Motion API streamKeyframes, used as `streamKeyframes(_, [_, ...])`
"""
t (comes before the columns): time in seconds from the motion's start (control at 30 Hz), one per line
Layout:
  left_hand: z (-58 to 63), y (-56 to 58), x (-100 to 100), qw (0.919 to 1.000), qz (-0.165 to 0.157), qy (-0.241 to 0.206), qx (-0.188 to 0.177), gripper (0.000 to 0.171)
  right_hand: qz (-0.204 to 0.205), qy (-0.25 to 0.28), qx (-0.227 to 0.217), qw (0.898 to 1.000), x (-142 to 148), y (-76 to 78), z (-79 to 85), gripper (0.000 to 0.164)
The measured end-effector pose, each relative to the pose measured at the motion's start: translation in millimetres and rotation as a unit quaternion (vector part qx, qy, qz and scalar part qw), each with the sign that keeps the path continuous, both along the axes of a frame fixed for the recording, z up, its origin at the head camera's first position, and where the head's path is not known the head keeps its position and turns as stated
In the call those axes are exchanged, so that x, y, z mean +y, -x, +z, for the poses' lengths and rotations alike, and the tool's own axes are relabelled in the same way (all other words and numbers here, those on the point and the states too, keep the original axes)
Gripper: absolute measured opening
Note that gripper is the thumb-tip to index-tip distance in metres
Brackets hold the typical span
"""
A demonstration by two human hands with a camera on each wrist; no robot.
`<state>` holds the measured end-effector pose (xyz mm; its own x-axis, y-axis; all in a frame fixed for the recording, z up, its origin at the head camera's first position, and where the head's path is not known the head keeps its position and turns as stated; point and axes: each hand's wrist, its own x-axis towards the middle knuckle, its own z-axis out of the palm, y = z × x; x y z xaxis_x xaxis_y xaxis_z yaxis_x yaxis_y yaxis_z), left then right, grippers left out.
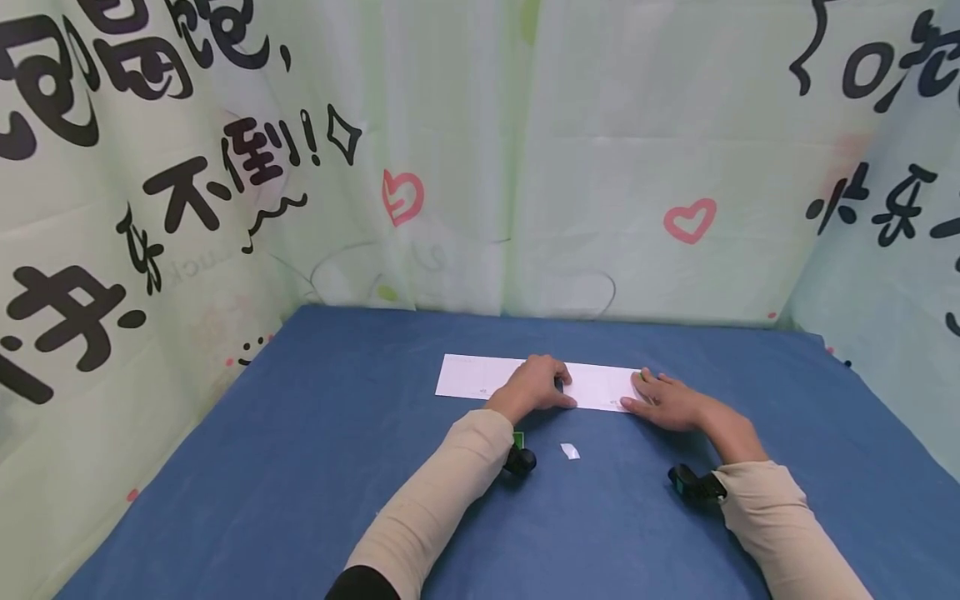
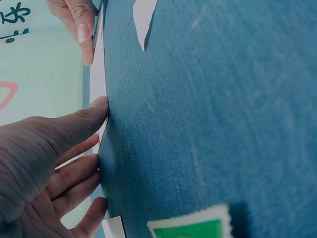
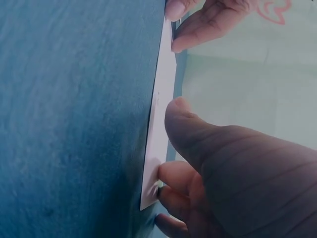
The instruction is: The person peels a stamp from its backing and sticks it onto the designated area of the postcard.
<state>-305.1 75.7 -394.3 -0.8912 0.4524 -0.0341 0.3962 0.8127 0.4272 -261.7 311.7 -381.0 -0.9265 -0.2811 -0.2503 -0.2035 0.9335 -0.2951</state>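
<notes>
A long white paper strip with small faint marks lies flat across the blue cloth in the head view. My left hand rests over its middle, the thumb at the near edge and the loosely bent fingers farther over. At the strip's right end my right hand touches the paper with its fingertips and thumb, fingers spread. In the right wrist view that thumb stands just above the paper strip. A green stamp-like piece with a jagged white border lies near my left wrist, partly hidden in the head view.
A small white paper scrap lies on the blue cloth between my forearms. Black wrist cameras sit under both sleeves. A pale printed curtain with lettering and hearts closes off the back and sides.
</notes>
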Motion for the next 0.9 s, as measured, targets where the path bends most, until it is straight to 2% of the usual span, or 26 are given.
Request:
streamKeyframes(0.37, [4.1,0.0,0.8,1.0,0.006,-0.002,0.002,0.038,0.007,-0.003,0.006,1.0,0.7,2.8,1.9,0.084])
streamKeyframes(0.67, [2.6,-2.1,1.3,0.9999,0.013,0.002,-0.002,0.038,0.001,0.009,-0.032,0.999,-1.6,0.6,7.1,0.088])
streamKeyframes(0.9, [0.8,-2.1,1.6,0.9999,0.007,0.003,0.007,0.038,-0.005,0.001,-0.033,0.999,-1.7,0.4,7.4,0.085])
